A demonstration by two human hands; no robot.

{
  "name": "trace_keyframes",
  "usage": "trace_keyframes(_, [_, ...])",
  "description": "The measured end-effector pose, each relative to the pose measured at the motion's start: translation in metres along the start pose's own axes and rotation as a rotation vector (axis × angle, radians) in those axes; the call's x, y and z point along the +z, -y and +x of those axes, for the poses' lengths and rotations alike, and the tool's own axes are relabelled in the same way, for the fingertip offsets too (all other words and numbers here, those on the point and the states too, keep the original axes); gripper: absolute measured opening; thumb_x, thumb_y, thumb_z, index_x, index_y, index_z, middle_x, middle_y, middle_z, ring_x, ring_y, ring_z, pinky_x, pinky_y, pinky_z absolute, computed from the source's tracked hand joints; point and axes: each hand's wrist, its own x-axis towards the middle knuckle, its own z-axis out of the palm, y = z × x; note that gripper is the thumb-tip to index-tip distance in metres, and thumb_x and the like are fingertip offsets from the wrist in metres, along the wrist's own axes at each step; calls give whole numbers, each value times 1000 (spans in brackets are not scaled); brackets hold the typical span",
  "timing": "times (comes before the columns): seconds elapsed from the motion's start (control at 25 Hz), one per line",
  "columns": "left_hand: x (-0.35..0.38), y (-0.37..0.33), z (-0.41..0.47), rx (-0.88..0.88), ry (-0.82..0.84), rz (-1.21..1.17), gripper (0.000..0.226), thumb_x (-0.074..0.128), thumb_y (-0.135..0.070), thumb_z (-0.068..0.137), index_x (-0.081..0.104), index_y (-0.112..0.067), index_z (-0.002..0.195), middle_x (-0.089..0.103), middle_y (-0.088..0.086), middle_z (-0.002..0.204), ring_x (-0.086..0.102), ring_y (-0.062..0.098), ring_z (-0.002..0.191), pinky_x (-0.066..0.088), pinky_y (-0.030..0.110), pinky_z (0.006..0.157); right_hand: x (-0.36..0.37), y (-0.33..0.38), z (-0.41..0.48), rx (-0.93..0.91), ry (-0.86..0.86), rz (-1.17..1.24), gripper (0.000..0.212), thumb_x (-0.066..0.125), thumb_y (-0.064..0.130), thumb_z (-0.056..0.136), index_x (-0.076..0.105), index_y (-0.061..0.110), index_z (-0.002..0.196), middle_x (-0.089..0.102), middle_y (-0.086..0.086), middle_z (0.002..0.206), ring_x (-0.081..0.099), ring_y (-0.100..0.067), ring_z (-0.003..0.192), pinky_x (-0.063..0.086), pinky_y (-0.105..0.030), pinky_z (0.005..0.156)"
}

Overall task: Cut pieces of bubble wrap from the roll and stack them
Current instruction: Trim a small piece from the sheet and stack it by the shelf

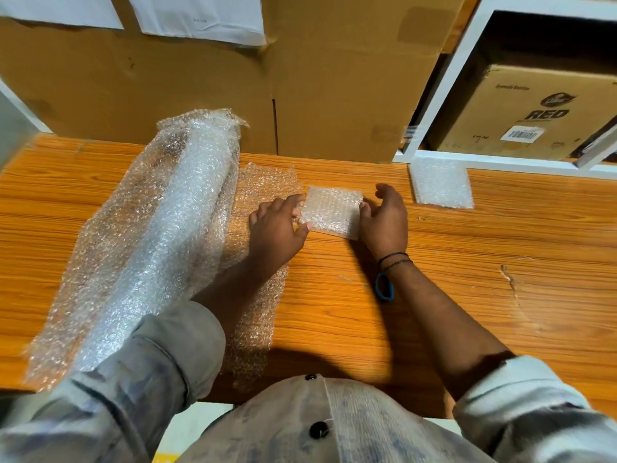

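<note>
Wooden table (467,295) fills the frame. Big cardboard boxes (200,95) stand along its far edge at 12 o'clock, white paper sheets (197,18) stuck on them. White shelf frame (434,105) at 2 o'clock holds a printed carton (521,111) marked RED.

Bubble wrap roll (173,228) lies at 9 to 10 o'clock, running from near-left to far, loosely unrolled; its loose sheet (260,295) spreads flat on the table toward centre, under the left forearm. Stack of cut pieces (440,185) sits at 2 o'clock, well apart from the hands, just in front of the shelf frame.

Small square cut piece (330,212) is at centre, between both hands. Left hand (277,228) pinches its left edge, thumb on top, fingers curled. Right hand (387,222) grips the right edge, thumb touching the piece, fingers bent behind it. Cannot tell whether the piece is lifted or resting on the table. Black cords and a blue band (384,285) on the right wrist.
</note>
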Motion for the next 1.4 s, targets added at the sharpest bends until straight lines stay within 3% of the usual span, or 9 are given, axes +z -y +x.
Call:
trace_keyframes(0.2, [6, 1, -4, 161, -72, 203, 42, 67, -44, 92, 64, -36, 133, 56, 1, 131, 44, 30, 126, 37, 48, 99, 11, -1, -38, -452, 109, -382, 34, 61, 24, 94, 67, 13, 125, 64, -11, 132, 56, -37, 119, 44, -47, 90])
trace_keyframes(0.32, [13, 0, -6, 201, 21, 342, 39, 60, -51, 95, 64, -42, 134, 49, 6, 151, 37, 36, 138, 31, 52, 105, 21, -6, -45, -417, 161, -504, 30, 59, 30, 97, 67, 11, 119, 63, -13, 132, 55, -41, 117, 42, -50, 88])
trace_keyframes(0.48, [17, -1, -9, 155, 136, 419, 48, 48, -58, 100, 52, -44, 146, 22, 12, 169, 25, 43, 147, 23, 55, 109, 16, 1, -37, -383, 193, -479, 43, 61, 37, 96, 64, 14, 131, 61, -10, 138, 51, -39, 124, 38, -49, 91])
trace_keyframes(0.6, [11, -1, -7, 160, 122, 405, 50, 51, -53, 101, 51, -39, 149, 23, 10, 169, 24, 41, 147, 24, 55, 110, 11, 0, -30, -519, 232, -513, 43, 68, 39, 91, 67, 14, 126, 63, -8, 137, 50, -36, 128, 37, -49, 92])
trace_keyframes(0.84, [3, 2, 1, 163, 106, 376, 47, 60, -47, 97, 56, -39, 143, 32, 5, 165, 28, 35, 145, 27, 53, 109, 16, -2, -25, -671, 124, -571, 11, 64, 18, 91, 69, 12, 98, 73, -5, 106, 56, -34, 112, 34, -49, 86])
trace_keyframes(1.0, [-6, 1, 10, 221, 47, 392, 36, 68, -45, 92, 69, -39, 127, 44, 0, 157, 36, 32, 140, 30, 50, 105, 10, 6, -32, -602, 73, -426, 12, 65, 20, 92, 70, 13, 101, 73, -5, 99, 56, -34, 110, 31, -48, 86])
trace_keyframes(1.16, [-14, -8, 17, 329, -71, 329, 25, 72, -31, 84, 77, -40, 107, 52, -8, 149, 40, 29, 135, 33, 48, 102, -5, 15, -38, -474, 68, -237, 24, 57, 39, 100, 69, 21, 110, 70, 2, 108, 51, -25, 120, 32, -45, 93])
trace_keyframes(1.32, [-26, -20, 22, 351, -150, -53, 38, 71, -12, 78, 78, -44, 97, 50, -11, 141, 41, 24, 126, 38, 43, 99, -25, 24, -15, -29, 67, 304, 44, 62, 53, 97, 66, 20, 126, 68, 4, 126, 58, -14, 122, 47, -39, 104])
trace_keyframes(1.4, [-27, -22, 24, 279, -156, -265, 48, 70, -1, 76, 79, -44, 95, 48, -13, 138, 40, 21, 123, 39, 36, 100, -36, 31, 0, 240, 226, 485, 58, 71, 53, 91, 60, 17, 135, 67, -2, 132, 63, -21, 123, 52, -44, 104])
